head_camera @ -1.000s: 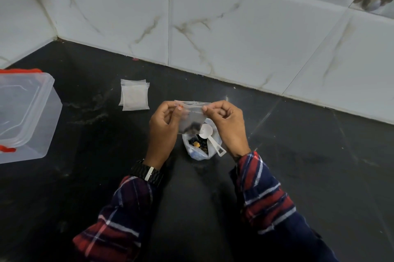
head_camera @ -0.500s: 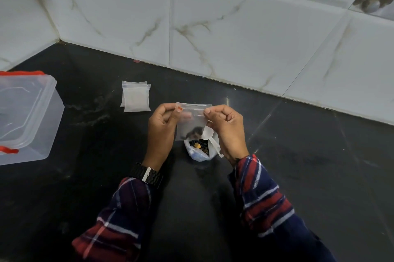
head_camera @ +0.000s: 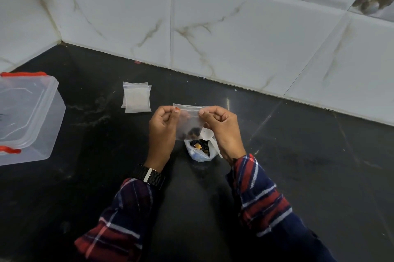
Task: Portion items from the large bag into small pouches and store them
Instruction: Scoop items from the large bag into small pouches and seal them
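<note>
A small clear zip pouch [head_camera: 189, 121] hangs upright above the black counter, with dark items lying at its bottom. My left hand [head_camera: 162, 131] pinches its top left corner. My right hand [head_camera: 222, 127] pinches the top right corner of the same pouch. Right below it, the large bag [head_camera: 199, 152] sits open on the counter with dark and orange pieces inside. A white plastic scoop [head_camera: 208, 135] rests in that bag, partly hidden behind my right hand.
A stack of flat clear pouches [head_camera: 136, 97] lies on the counter to the left of my hands. A clear plastic box with red lid clips [head_camera: 27, 119] stands at the left edge. White marble tiles [head_camera: 213, 27] wall the counter at the back.
The pouch now hangs flatter and straighter between my hands, its top strip stretched level. The scoop is more hidden behind pouch and right hand. Bag and box have not moved.
</note>
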Demonstrator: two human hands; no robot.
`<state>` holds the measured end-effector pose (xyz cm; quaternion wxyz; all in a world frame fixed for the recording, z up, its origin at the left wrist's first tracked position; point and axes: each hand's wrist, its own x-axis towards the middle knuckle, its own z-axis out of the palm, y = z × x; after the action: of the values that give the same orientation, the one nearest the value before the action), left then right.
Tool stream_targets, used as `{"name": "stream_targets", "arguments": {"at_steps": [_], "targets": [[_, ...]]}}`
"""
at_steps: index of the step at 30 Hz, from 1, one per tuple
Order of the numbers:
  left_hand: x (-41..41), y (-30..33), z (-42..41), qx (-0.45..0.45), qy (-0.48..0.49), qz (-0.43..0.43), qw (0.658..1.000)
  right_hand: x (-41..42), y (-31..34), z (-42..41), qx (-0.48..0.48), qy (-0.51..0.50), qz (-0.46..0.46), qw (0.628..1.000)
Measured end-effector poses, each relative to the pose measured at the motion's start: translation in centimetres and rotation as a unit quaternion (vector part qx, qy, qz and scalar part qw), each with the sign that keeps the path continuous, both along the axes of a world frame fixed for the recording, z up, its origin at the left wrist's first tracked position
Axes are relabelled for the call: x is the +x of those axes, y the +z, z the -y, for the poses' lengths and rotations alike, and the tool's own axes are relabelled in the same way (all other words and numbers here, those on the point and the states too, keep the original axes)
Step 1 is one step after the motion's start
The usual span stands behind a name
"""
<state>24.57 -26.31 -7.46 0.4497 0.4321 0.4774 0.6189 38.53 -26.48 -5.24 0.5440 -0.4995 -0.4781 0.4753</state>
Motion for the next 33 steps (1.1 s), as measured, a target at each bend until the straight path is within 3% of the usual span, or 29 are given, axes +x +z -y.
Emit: {"name": "stream_targets", "arguments": {"at_steps": [5,14,20,33], "targets": [[-0.2,0.1,-0.1,-0.02,-0.041,0.024,0.999,-0.1,0.2,-0.3,-0.001,-0.023,0.039,0.999],[-0.2,0.5,-0.1,-0.02,-0.025,-0.031,0.999,-0.6,0.3,-0.2,-0.032,0.046,0.036,0.998],[0.1,0.6,0.1,-0.022,-0.06,-0.026,0.998,-1.2,0.1,-0.2,0.005,-0.02,0.137,0.99],[0.1,0.8,0.2,0.003,-0.03,-0.069,0.997,-1.7,0.5,0.0,0.012,0.004,0.135,0.991]]}}
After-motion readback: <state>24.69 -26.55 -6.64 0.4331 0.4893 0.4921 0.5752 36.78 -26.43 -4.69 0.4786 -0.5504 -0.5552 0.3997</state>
